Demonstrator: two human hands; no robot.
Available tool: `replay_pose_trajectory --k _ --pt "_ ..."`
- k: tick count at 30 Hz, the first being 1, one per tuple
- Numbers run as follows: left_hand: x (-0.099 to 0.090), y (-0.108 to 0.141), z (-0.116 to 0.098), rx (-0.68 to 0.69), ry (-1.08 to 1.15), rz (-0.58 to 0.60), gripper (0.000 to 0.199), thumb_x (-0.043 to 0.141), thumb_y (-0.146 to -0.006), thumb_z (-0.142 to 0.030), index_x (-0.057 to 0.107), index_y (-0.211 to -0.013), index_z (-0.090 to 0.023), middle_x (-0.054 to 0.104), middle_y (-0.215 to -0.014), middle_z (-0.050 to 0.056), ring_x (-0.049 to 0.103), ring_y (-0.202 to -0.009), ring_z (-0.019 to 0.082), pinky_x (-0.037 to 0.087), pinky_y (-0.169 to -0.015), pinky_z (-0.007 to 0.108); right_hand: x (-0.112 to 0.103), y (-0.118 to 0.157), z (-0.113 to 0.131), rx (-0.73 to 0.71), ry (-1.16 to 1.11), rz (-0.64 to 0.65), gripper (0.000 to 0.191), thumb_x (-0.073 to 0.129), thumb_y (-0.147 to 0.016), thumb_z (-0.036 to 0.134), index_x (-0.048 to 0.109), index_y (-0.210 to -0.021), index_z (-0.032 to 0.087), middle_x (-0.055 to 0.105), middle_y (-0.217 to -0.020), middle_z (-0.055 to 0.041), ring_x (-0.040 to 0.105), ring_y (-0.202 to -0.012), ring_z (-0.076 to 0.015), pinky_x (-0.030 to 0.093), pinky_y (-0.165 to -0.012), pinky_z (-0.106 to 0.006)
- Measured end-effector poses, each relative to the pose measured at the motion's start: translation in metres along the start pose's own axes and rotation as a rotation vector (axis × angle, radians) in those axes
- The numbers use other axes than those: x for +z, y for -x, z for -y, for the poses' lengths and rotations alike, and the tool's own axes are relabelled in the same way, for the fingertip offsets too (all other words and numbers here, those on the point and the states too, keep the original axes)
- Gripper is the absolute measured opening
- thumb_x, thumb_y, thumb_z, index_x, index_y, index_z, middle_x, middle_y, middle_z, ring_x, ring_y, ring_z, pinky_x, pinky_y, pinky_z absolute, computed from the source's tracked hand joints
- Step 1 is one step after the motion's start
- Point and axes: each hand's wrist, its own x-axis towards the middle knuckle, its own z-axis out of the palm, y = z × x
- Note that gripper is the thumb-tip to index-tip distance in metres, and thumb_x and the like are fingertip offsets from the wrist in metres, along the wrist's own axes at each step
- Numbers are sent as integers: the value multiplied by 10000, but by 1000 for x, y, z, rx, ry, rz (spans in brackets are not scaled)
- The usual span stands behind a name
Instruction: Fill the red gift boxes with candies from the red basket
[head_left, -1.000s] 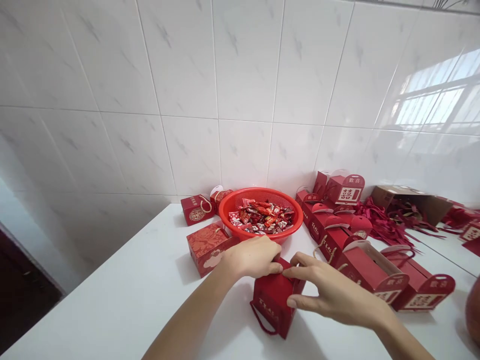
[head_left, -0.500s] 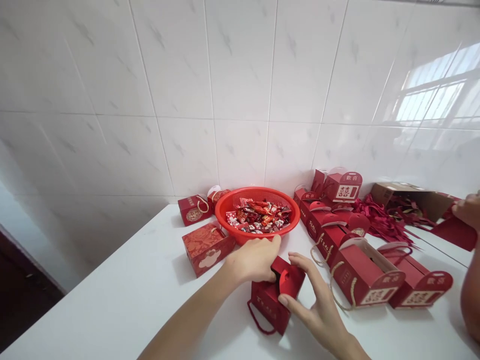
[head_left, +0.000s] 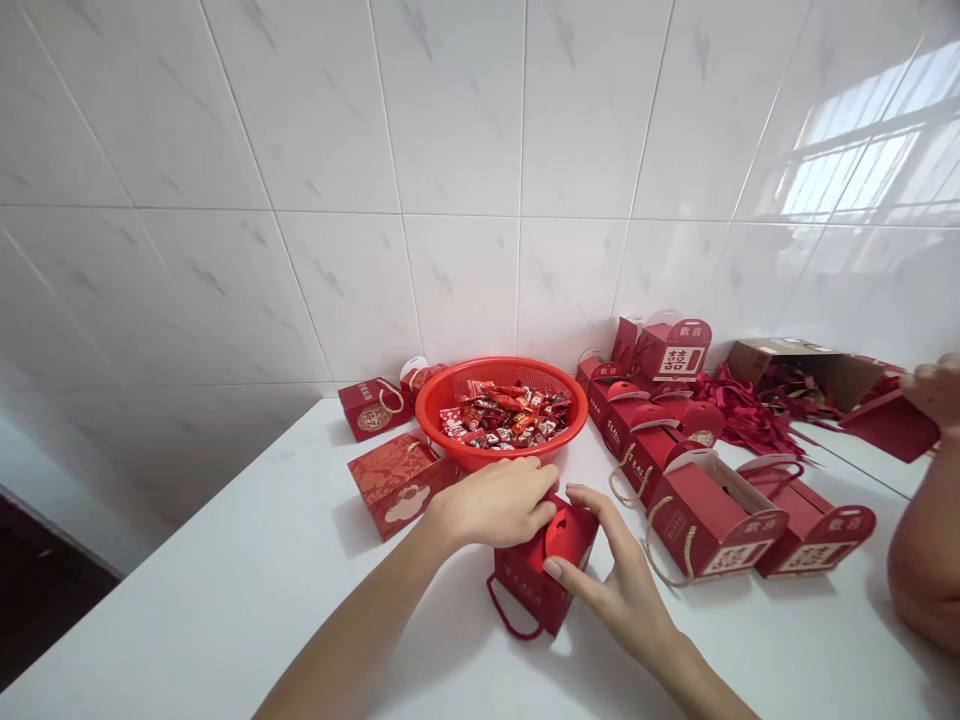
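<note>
A small dark red box (head_left: 529, 582) with a red cord handle stands on the white table near the front. My left hand (head_left: 499, 505) lies over its back left part, fingers curled down at the top opening; the fingertips are partly hidden. On the right side, my right hand (head_left: 626, 570) holds the box between thumb and fingers, the thumb at the rounded red flap (head_left: 564, 538). Just behind my hands is a red plastic basket (head_left: 427, 415) with wrapped candies (head_left: 517, 415) in it.
Three patterned boxes, one being an orange-red box (head_left: 394, 485), stand left of the basket. Several red boxes (head_left: 720, 515) line the right. Farther right are ribbons (head_left: 739, 415), a cardboard box (head_left: 780, 350) and another person's arm (head_left: 930, 540).
My left fingers have risen slightly out of the box opening, and the flap sits more over the top. The view has shifted a little. At the right, the other person's hand still holds a red piece.
</note>
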Motion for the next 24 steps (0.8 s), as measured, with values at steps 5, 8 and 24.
replay_pose_trajectory --k 5,8,24 --pt "1 -2 -5 5 23 76 217 519 -912 -388 563 -851 -184 623 -929 75 617 -848 251 408 -627 320 -6 -2 0 100 -33 82 712 746 -808 540 464 -1392 244 575 -1425 -120 543 -1330 -307 469 -1095 -460" --pt "3 -4 -4 -19 30 96 235 632 -848 -412 574 -919 -195 603 -965 64 604 -895 256 389 -613 305 -13 -4 -4 194 -93 148 839 731 -776 636 428 -1450 240 520 -1496 -143 493 -1382 -344 436 -1114 -517" --pt "4 -14 17 47 129 56 425 796 -721 -417 571 -1017 -211 603 -1069 39 562 -1020 239 428 -744 275 -24 -18 -7 328 -112 141 465 553 -924 642 610 -790 200 638 -795 -4 587 -764 -194 464 -695 -312"
